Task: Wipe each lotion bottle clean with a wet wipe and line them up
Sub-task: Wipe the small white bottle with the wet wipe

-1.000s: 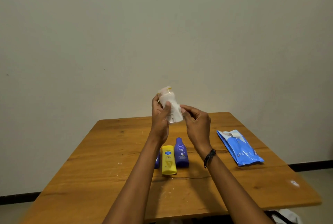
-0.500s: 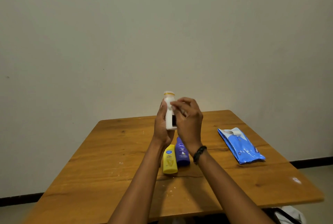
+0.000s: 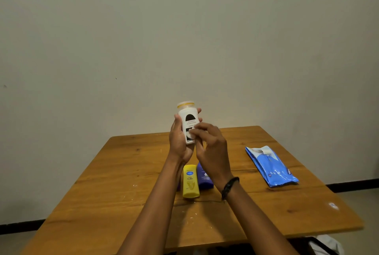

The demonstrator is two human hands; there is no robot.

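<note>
My left hand (image 3: 180, 142) wraps the white lotion bottle (image 3: 187, 118), held upright; my right hand (image 3: 212, 146), just beside it, pinches a small wet wipe (image 3: 190, 134) against the label. Best to turn the bottle in the left and wipe cap and base too

White bottle (image 3: 188, 120) in left grip (image 3: 179, 142)

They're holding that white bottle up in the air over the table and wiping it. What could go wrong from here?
1. The left hand alone holds the white bottle aloft while the right hand presses a small wipe against it. A slip could drop it onto the yellow bottle and blue bottle lying below.
2. The wipe pack looks open at its top, so the wipes inside might dry out.
</note>
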